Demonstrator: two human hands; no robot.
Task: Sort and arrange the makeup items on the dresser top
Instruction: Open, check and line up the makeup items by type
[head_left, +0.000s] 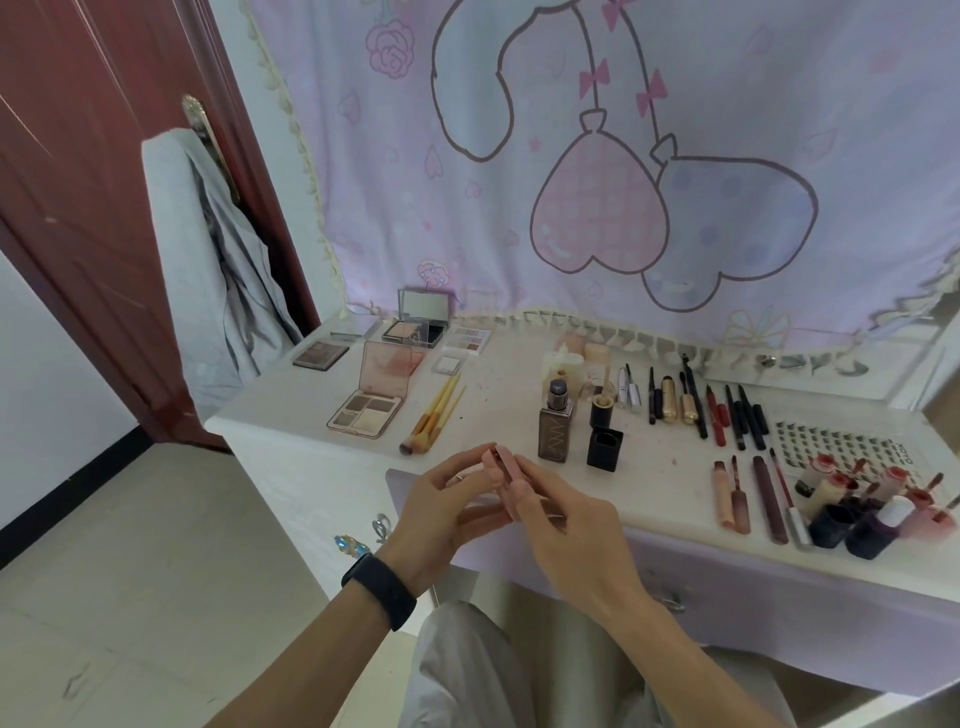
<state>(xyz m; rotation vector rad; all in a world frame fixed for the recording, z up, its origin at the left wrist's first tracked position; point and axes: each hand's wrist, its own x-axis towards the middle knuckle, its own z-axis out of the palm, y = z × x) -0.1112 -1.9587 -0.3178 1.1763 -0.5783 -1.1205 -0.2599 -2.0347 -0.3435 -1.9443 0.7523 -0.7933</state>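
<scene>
Pink, dusty and matte: one slim pink tube (503, 464), square-sided and rosier at its far end, tilted so that end points toward 11 o'clock. Location: held in the air over the near edge of the dresser top (498, 379), between both my hands. My left hand (447, 512) pinches the far end with its fingers curled in on it. My right hand (566, 525) grips the near end, fingers closed on it and one laid along its side. I cannot tell whether cap and body are joined.

Surroundings, with the tube as the centre of the dial and 12 o'clock toward the wall:

- 1 o'clock, near: brown foundation bottle (555, 431), upright, with a black cap (605, 448) just beside it.
- 10 o'clock, near: bundle of yellow-handled brushes (431, 415), lying flat.
- 10 o'clock, farther: open eyeshadow palette (366, 413), four pans, pink lid raised.
- 11 o'clock, far: mirrored compact (415, 323), open.
- 2 o'clock: row of pencils and mascaras (696, 408), laid side by side.
- 3 o'clock: cluster of lip tubes (826, 496), some lying and some upright, with a lash tray (841, 441) behind them.
- 8 o'clock: black wristband (379, 590) on my left wrist.
- 12 o'clock: lilac hanging cloth (623, 249).
</scene>
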